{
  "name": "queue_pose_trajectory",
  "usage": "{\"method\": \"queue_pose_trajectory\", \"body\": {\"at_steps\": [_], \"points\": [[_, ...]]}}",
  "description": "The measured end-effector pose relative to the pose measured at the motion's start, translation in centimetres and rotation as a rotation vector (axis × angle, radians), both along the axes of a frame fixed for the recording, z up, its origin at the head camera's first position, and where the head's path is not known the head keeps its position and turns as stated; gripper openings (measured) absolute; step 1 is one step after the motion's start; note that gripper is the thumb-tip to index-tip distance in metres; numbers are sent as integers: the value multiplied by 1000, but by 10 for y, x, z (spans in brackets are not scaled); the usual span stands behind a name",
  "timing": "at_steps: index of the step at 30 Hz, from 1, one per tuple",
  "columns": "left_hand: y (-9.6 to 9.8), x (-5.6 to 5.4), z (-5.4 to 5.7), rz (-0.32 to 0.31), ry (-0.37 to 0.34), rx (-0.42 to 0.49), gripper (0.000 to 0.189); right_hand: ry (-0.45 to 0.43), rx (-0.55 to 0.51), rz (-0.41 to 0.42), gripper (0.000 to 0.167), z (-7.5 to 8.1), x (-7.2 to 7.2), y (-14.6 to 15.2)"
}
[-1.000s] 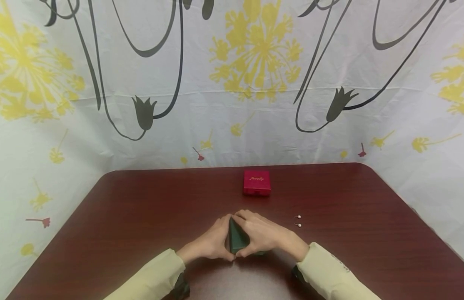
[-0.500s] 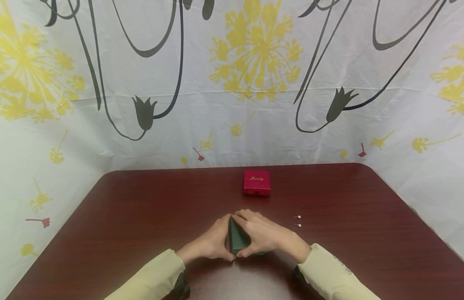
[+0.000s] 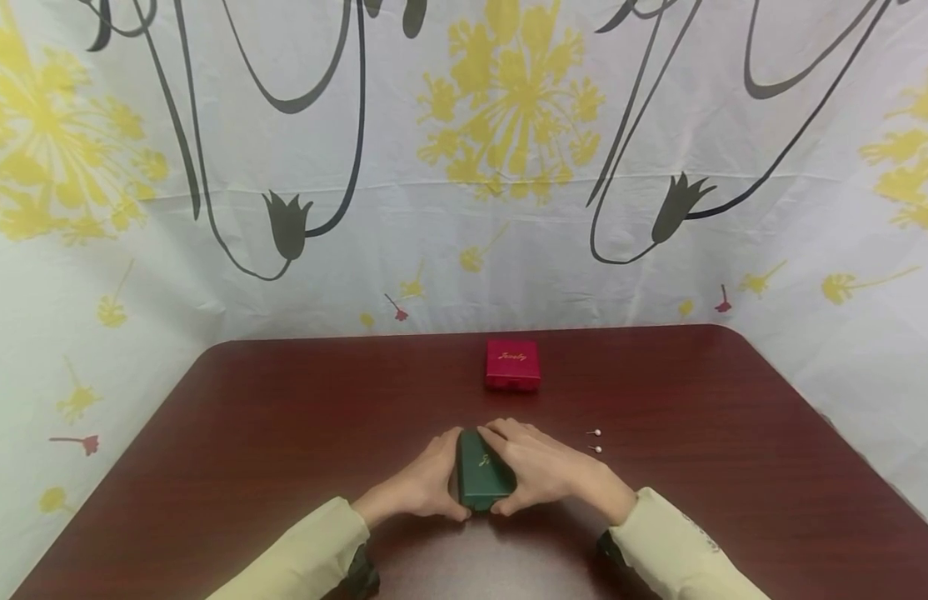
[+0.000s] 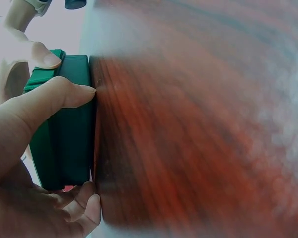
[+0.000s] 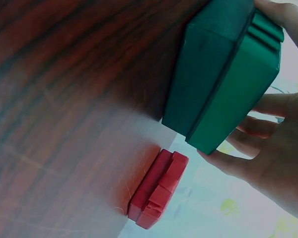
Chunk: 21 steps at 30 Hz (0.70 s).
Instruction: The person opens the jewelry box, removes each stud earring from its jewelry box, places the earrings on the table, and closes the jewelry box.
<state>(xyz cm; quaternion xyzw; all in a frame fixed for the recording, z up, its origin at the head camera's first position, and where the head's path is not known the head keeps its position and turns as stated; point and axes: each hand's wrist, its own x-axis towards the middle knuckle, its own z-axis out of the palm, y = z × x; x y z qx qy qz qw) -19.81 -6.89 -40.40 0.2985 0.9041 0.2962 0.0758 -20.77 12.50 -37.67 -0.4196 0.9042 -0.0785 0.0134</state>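
A dark green jewelry box (image 3: 479,483) with partly hidden gold lettering sits on the table between both hands, its lid down. My left hand (image 3: 425,479) holds its left side, the thumb on the near face and the fingers behind; the left wrist view shows that thumb (image 4: 64,94) low on the base. My right hand (image 3: 542,467) spans the lid from the right, thumb at the near edge, fingers at the far edge. In the right wrist view the fingertips touch the lid (image 5: 238,89). What the box holds is hidden.
A red jewelry box (image 3: 512,365) with gold lettering stands farther back on the brown table (image 3: 321,408). Two pearl stud earrings (image 3: 596,433) lie right of my right hand. A white patterned cloth (image 3: 509,275) hangs behind the table.
My right hand has shifted slightly to the right and its fingers have parted from the left hand's. More of the green lid and its gold lettering shows. The left hand stays put.
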Motion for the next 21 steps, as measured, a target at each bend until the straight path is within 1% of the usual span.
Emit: {"method": "queue_pose_trajectory", "body": {"at_steps": [6, 14, 21], "points": [[1, 1, 0, 11, -26, 5, 89, -47, -7, -23, 91, 2, 1, 4], [1, 0, -2, 24, -34, 8, 93, -65, -5, -72, 95, 2, 2, 22], [0, -1, -3, 25, -37, 14, 96, -79, -23, -69, 94, 0, 1, 31]]}}
